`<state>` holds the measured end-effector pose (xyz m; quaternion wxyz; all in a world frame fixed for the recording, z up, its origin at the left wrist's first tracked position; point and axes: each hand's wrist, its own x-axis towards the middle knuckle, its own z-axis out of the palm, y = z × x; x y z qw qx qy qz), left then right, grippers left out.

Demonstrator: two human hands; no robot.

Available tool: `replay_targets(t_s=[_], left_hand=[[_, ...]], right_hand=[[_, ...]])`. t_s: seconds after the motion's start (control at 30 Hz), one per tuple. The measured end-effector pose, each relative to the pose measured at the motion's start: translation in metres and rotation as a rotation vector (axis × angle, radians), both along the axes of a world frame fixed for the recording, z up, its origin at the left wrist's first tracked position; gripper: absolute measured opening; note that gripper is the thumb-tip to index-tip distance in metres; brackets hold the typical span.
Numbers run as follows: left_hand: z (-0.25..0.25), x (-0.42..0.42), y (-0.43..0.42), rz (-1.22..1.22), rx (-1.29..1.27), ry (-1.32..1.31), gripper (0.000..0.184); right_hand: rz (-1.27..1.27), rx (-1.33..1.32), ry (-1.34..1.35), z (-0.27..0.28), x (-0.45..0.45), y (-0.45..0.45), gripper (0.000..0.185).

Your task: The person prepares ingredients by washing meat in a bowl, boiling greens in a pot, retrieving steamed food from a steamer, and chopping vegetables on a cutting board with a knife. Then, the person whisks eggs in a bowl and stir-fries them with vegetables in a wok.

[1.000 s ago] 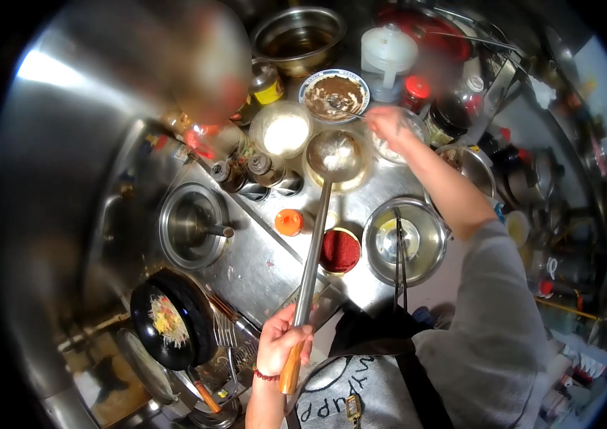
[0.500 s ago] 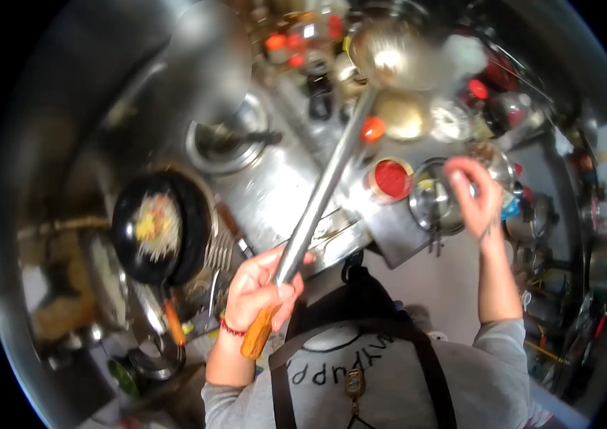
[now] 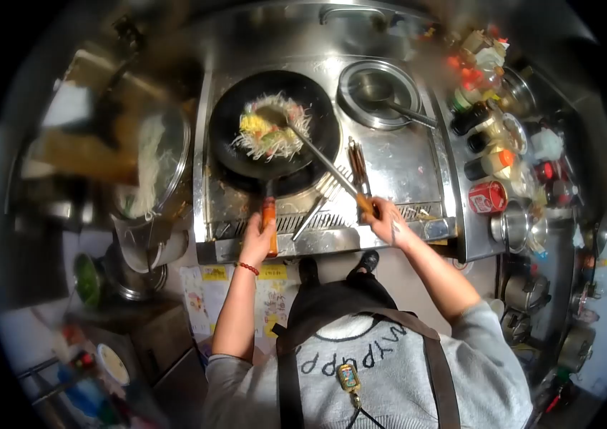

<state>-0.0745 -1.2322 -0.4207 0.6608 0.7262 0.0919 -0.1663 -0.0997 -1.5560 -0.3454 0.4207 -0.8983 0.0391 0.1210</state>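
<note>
Near the stove's front edge, my left hand (image 3: pixel 257 239) is closed round the orange handle of a black wok (image 3: pixel 226 146). Noodle-like white strands with yellow and reddish bits (image 3: pixel 257 139) lie in the wok. My right hand (image 3: pixel 387 223) grips the wooden handle end of a long metal ladle (image 3: pixel 323 161), whose bowl rests in the food. Below the ladle's shaft a wide-tined fork (image 3: pixel 310 217) lies on the stovetop, and dark-handled utensils (image 3: pixel 358 166) lie just right of the shaft.
A metal pot (image 3: pixel 346 93) with a ladle in it sits at the back right of the stove (image 3: pixel 418 164). Bottles (image 3: pixel 486 164), a red can (image 3: pixel 488 196) and metal bowls crowd the right counter. White noodles (image 3: pixel 149 168) lie in a container at left.
The view has swung toward the stove. The ladle has passed from my left hand to my right, its bowl now in the wok. My left hand has taken hold of the wok handle.
</note>
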Motion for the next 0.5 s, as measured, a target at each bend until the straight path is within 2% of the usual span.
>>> replay_targets(t_s=[0.07,0.1,0.13,0.2,0.23,0.27,0.33,0.4,0.47,0.5], left_hand=[[0.025,-0.023,-0.003,0.099,-0.535,0.385,0.020],[0.031,-0.026,-0.007,0.134,-0.659,0.338,0.018],[0.037,-0.026,-0.008,0.124,-0.805,0.323,0.019],[0.007,-0.009,-0.008,0.029,-1.349,0.520,0.018],[-0.013,-0.002,-0.012,0.096,-1.323,0.640,0.017],[-0.015,0.002,-0.019,0.077,-1.189,0.564,0.014],[0.015,-0.009,-0.014,0.109,-1.016,0.509,0.013],[0.058,-0.025,0.006,0.159,-0.913,0.426,0.013],[0.096,-0.050,0.030,0.089,-0.907,0.497,0.012],[0.098,-0.051,0.032,0.081,-0.882,0.512,0.013]], right_hand=[[-0.078,0.036,-0.078,0.004,0.014,0.016,0.040],[-0.134,0.112,0.070,0.050,0.017,0.033,0.042],[-0.117,0.107,0.028,0.046,0.014,0.033,0.041],[-0.004,-0.096,-0.413,-0.004,0.010,0.043,0.043],[0.037,-0.065,-0.168,0.002,0.010,0.051,0.046],[0.126,-0.195,-0.079,0.010,0.009,0.057,0.050],[0.278,-0.404,-0.138,0.030,-0.014,0.035,0.051],[0.364,-0.678,-0.324,0.065,-0.050,-0.017,0.052],[0.336,-0.715,-0.212,0.105,-0.075,-0.061,0.049],[0.380,-0.789,-0.195,0.111,-0.069,-0.079,0.049]])
